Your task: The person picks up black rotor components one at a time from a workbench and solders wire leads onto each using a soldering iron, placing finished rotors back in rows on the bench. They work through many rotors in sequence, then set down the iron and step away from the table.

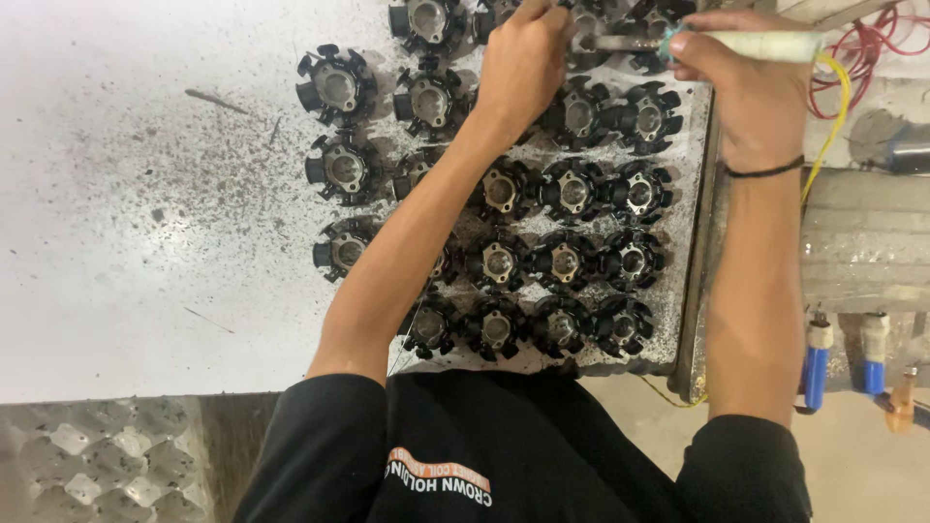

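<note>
The left hand (523,63) reaches up over a block of black star-shaped motor cores (572,194), its fingers curled together at the top row, pinching something too small to make out just beside the metal tip of a soldering iron (746,44). The right hand (736,73) is clamped around the pale handle of that iron, thumb and fingers wrapped tight, with the tip pointing left toward the left hand. A yellow cord (833,107) runs from the handle's end down past the right wrist, which wears a thin black band (765,172).

The cores lie in rows on a white worktable (145,242) — each one a black ring of stubby arms round a shiny metal hub. Left of the cores the tabletop is bare but dirty, speckled with dark grit. Right of the cores runs a metal edge strip (699,291), and beyond it a grey ribbed block (862,242) with a tangle of red wire (872,39) above it. Below that block stand two blue cylindrical fittings with white caps (819,363) and a small brass-coloured piece (901,402).

Below and left of the cores, past the table's near edge, sits a grey moulded tray of empty hollows (97,460). The person's black shirt (504,455) fills the bottom centre, carrying a curved orange-and-white printed strip on the chest.
</note>
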